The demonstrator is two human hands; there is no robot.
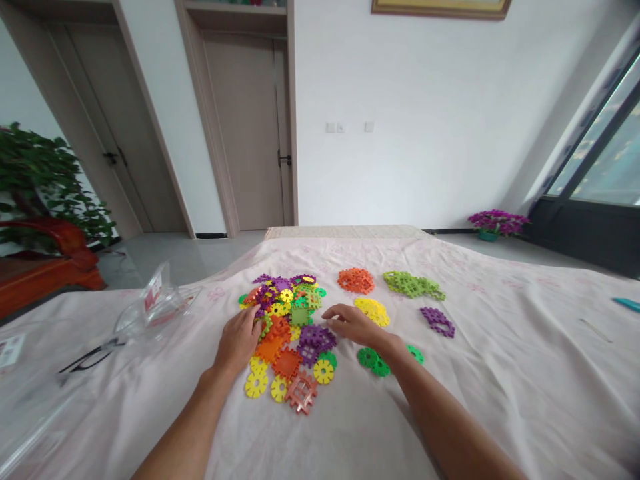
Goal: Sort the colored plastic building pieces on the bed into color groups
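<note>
A mixed pile of plastic interlocking pieces point(287, 357) lies on the cloth, with square and round notched shapes in purple, orange, yellow and green. At the pile's left edge, my left hand point(240, 339) rests with its fingers reaching over the pieces. A light green piece point(265, 327) lies right by its fingertips; I see no firm grip on it. My right hand point(353, 323) hovers just right of the pile, fingers stretched and apart, holding nothing. Around it are separate groups: orange pieces point(355, 281), light green pieces point(411, 285), yellow pieces point(371, 311), purple pieces point(438, 321) and green discs point(375, 360), partly behind my right forearm.
A pale cloth point(500, 373) covers the table. Eyeglasses point(93, 358) and clear plastic packaging point(155, 310) lie at the left. A blue object point(626, 304) sits at the far right edge. Doors and a white wall stand beyond.
</note>
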